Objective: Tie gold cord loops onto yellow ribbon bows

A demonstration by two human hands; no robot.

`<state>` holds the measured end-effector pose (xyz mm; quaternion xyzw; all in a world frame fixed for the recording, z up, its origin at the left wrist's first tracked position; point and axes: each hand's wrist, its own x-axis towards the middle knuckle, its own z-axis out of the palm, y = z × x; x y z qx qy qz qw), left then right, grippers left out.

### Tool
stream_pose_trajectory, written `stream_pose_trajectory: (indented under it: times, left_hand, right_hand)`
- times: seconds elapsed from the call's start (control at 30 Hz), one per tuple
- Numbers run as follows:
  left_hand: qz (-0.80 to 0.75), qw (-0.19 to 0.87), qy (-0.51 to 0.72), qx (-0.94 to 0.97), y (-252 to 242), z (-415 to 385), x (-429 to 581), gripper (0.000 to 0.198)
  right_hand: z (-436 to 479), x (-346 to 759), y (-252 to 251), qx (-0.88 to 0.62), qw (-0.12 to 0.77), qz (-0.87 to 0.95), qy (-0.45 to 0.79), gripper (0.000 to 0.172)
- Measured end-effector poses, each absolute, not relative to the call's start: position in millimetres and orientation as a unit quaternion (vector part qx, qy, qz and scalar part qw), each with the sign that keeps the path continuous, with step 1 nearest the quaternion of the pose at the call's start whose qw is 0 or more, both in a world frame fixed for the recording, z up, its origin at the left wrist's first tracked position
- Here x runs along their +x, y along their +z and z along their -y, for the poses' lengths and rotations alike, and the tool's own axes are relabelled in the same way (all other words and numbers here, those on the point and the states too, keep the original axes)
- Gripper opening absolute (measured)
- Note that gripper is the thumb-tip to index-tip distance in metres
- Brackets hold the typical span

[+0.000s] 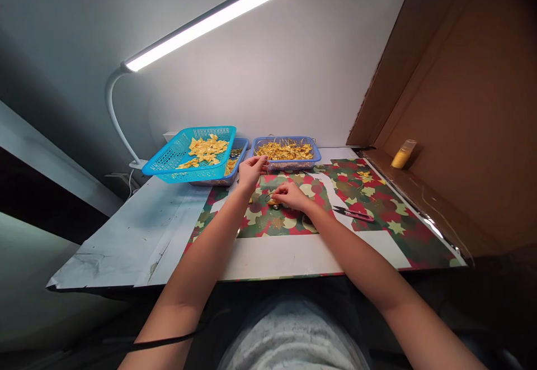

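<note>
My right hand point(289, 195) is closed in a pinch over the patterned paper, gripping a small gold bow point(273, 202). A thin gold loop sticks out to the left of the bow, and a small shiny round piece, like a bell, shows beneath it. My left hand point(252, 170) is raised a little further away, in front of the purple basket point(289, 165). Its thumb and fingertips are pressed together; anything between them is too fine to make out. Right of my right hand lie thread snips point(361, 216) with a pink handle.
A turquoise basket point(168, 162) of yellow bows rests tilted on a blue basket point(242, 149) at left. Gold bows with cords fill the purple basket. Loose gold bows point(364, 176) lie at right, near a yellow-filled bottle point(403, 154) on the ledge. A lamp point(213, 20) hangs overhead.
</note>
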<state>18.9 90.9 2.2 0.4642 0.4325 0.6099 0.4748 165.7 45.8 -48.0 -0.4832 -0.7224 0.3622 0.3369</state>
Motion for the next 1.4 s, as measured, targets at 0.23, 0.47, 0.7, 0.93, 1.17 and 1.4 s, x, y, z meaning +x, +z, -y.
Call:
stream_pose_trajectory:
  times: [0.23,0.47,0.7,0.93,1.17,1.4]
  left_hand:
    - [-0.428,0.479,0.606,0.47,9.6,-87.1,24.4,0.032]
    - [-0.421,0.472,0.61,0.477,10.4,-89.6,24.8,0.036]
    - [-0.412,0.454,0.626,0.482,12.3,-96.8,20.8,0.035]
    - [-0.432,0.434,0.618,0.492,11.4,-99.0,17.5,0.033]
    - [-0.441,0.412,0.63,0.489,12.5,-105.2,11.7,0.034]
    - [-0.435,0.4,0.647,0.481,21.0,-112.2,7.1,0.032]
  right_hand:
    - [-46.2,164.3,-45.2,-0.479,0.343,0.711,0.384,0.018]
    - [-48.3,165.8,-49.6,-0.475,0.344,0.714,0.383,0.019]
    - [-48.4,167.1,-52.4,-0.483,0.34,0.711,0.38,0.022]
    - [-48.0,166.8,-51.6,-0.488,0.332,0.715,0.374,0.016]
    - [-48.5,166.6,-53.1,-0.491,0.331,0.718,0.366,0.015]
    - [-47.4,166.2,-53.2,-0.491,0.329,0.722,0.359,0.013]
